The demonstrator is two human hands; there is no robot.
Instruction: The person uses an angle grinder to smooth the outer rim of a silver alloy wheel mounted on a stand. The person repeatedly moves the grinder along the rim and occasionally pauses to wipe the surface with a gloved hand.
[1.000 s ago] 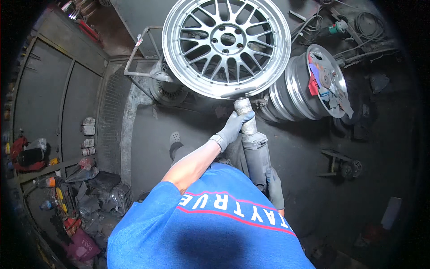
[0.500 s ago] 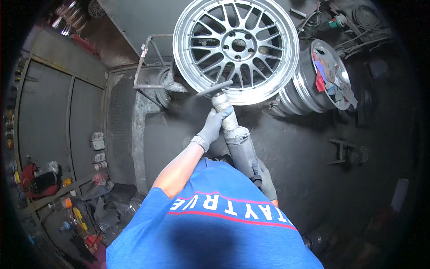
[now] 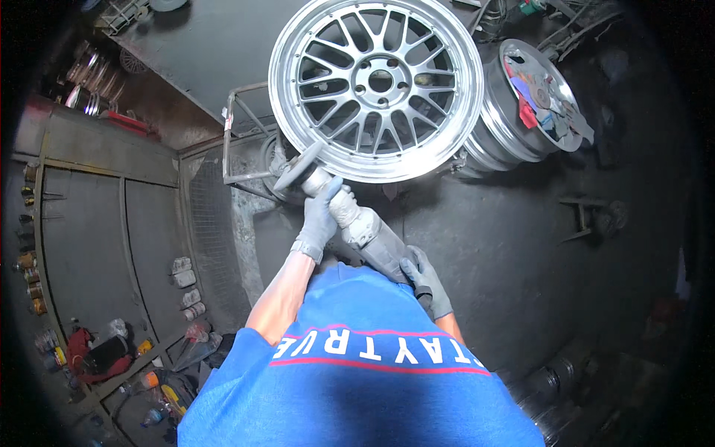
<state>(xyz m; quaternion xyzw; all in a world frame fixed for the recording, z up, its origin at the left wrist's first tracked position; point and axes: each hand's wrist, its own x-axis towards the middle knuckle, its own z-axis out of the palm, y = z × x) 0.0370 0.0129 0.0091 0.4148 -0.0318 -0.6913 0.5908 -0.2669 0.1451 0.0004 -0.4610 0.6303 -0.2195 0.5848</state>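
Head view: both gloved hands grip the grinder [image 3: 357, 227], left hand [image 3: 319, 220] near its disc, right hand [image 3: 426, 279] at the back. Its disc has slid from under the silver wheel [image 3: 376, 86] toward the wheel's lower-left rim.

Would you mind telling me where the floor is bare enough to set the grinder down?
The dark floor right of the grinder, between the second wheel and the small stand, looks bare. The grey slab left of the mesh wheel also looks free. The lower left is crowded with bottles and rags.
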